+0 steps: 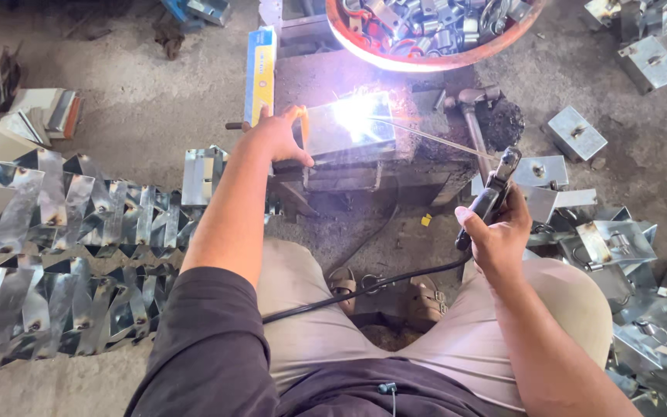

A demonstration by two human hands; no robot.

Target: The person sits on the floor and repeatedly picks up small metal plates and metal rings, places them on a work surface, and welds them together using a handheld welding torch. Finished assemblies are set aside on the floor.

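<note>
There is a single view, taken from a camera on the person's head, looking steeply down and forward over the bent knees onto the concrete floor, so no second view shares the scene. It sits close: the forearms run up from the near edge, the left hand at centre and the right hand nearer on the right. The far edge reaches a red bowl, with metal pieces cut off at the left and right borders
</note>
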